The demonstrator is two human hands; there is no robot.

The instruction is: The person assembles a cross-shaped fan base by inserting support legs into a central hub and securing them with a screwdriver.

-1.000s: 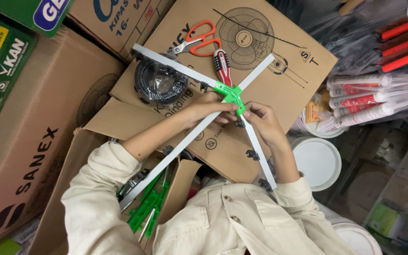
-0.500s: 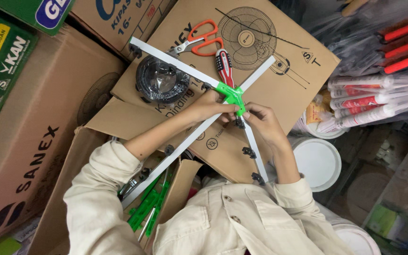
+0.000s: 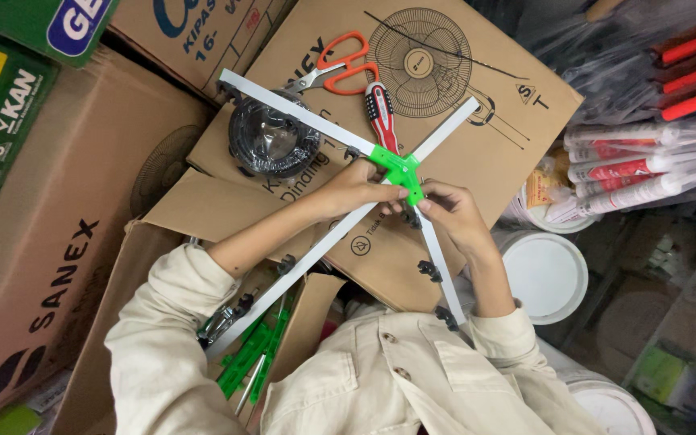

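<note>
The person is holding a green plastic hub (image 3: 397,171) from which 4 white bars (image 3: 300,113) are spreading out in a cross, above the big cardboard box (image 3: 477,153) printed with a fan drawing. The left hand (image 3: 360,187) is closing its grip on the hub from the left side, thumb and fingers pinching the green piece where the long bar running down toward the lap is meeting it. The right hand (image 3: 454,211) is closing its grip on the lower right edge of the hub, fingertips curling onto the bar that is angling down toward the jacket, which is carrying small black clips (image 3: 428,270) along its length. Just past the hub, a red-and-black handled tool (image 3: 381,113) is lying on the box, touching or almost touching the hub's upper edge, and orange-handled scissors (image 3: 340,68) are lying beside it, further up. A round black part wrapped in clear plastic (image 3: 271,138) is sitting under the upper left bar. Down in the open carton (image 3: 155,234) by the left elbow, more green plastic pieces (image 3: 255,354) are poking out. To the right, a white round lid (image 3: 545,274) is lying near the right forearm, and wrapped red-and-white tubes (image 3: 646,165) are stacked further off.
</note>
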